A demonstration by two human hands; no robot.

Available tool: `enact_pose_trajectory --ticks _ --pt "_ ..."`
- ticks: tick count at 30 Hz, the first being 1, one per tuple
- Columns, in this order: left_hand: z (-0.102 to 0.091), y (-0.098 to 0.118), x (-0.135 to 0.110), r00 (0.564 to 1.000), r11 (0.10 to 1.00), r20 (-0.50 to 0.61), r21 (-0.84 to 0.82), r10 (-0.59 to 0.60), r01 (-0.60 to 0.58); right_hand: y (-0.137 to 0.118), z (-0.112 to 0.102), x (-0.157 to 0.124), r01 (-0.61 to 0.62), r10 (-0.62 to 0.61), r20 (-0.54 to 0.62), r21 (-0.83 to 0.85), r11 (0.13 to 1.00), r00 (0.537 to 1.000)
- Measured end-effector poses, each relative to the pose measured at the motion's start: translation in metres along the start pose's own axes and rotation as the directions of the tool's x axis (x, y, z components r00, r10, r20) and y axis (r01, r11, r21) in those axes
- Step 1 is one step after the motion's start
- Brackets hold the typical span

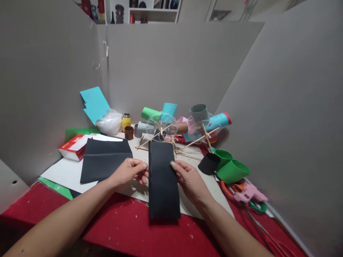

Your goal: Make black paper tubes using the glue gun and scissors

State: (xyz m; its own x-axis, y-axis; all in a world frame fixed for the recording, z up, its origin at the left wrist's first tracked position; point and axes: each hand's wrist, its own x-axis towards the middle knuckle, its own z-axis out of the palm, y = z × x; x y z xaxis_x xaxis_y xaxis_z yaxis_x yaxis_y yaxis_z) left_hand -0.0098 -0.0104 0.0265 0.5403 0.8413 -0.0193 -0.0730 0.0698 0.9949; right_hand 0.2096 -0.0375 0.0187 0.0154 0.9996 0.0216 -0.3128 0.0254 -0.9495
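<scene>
At the far left we see a red-and-white box [73, 146] with a jagged cyan paper [93, 103] leaning on the grey wall above it, and a crinkled white bag [109, 122] just beside that. A flat, matte black sheet [105, 160] with a crease across it lies on a white board [64, 173]. Our left hand [128, 173] comes in over the red cloth [120, 225], fingers curled nearly closed, their tips pinching the left long edge of the strip [163, 180]. The strip is a narrow black rectangle of matte paper, held between both hands in the middle of the view. Its long axis runs straight away from us. The near short end hangs over the cloth, and the far end points at the stick frame [171, 139], which is made of thin wooden skewers with paper tubes [150, 113] in green, cyan and grey around it. Our right hand [190, 180] grips the opposite long edge, thumb flat on top and the other fingers tucked below, closed on the paper. Further right a short black ring [209, 163] of rolled paper touches two round green cups [232, 170], and a pink glue gun [249, 192] lies beside them near the right wall.
</scene>
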Motion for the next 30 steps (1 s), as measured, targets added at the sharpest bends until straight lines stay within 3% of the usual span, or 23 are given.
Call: enact_pose_trajectory --ticks 3,6,13,19,23,26,28,30 --pt "0.002 0.004 -0.003 0.999 0.999 0.037 0.018 -0.037 0.036 -0.009 -0.009 0.006 0.057 -0.055 -0.117 0.016 0.998 0.992" --pt "0.008 0.002 -0.003 0.994 0.997 0.078 -0.002 -0.078 0.079 -0.009 -0.011 0.007 0.02 -0.021 -0.139 -0.003 1.0 0.99" --pt "0.011 -0.019 0.006 0.995 0.994 0.022 0.054 -0.097 0.096 0.009 0.003 0.001 -0.167 0.161 -0.057 -0.147 0.975 0.985" --pt "0.006 -0.02 0.01 0.996 0.996 -0.01 0.021 -0.085 0.085 0.014 0.006 -0.004 -0.289 0.344 0.065 -0.411 0.865 0.937" --pt "0.002 -0.017 0.013 0.987 0.997 -0.141 0.03 -0.073 0.078 0.015 0.009 -0.008 -0.284 0.359 0.077 -0.472 0.835 0.93" --pt "-0.009 -0.01 0.013 0.966 0.96 -0.259 0.275 0.019 0.055 0.015 0.01 -0.008 -0.231 0.304 0.068 -0.501 0.834 0.95" --pt "-0.02 -0.005 0.011 0.952 0.815 -0.281 0.576 0.122 0.065 0.015 0.009 -0.008 -0.204 0.279 0.067 -0.523 0.828 0.958" --pt "-0.031 -0.002 0.008 0.95 0.635 -0.273 0.763 0.149 0.12 0.015 0.009 -0.008 -0.185 0.268 0.077 -0.544 0.819 0.96"
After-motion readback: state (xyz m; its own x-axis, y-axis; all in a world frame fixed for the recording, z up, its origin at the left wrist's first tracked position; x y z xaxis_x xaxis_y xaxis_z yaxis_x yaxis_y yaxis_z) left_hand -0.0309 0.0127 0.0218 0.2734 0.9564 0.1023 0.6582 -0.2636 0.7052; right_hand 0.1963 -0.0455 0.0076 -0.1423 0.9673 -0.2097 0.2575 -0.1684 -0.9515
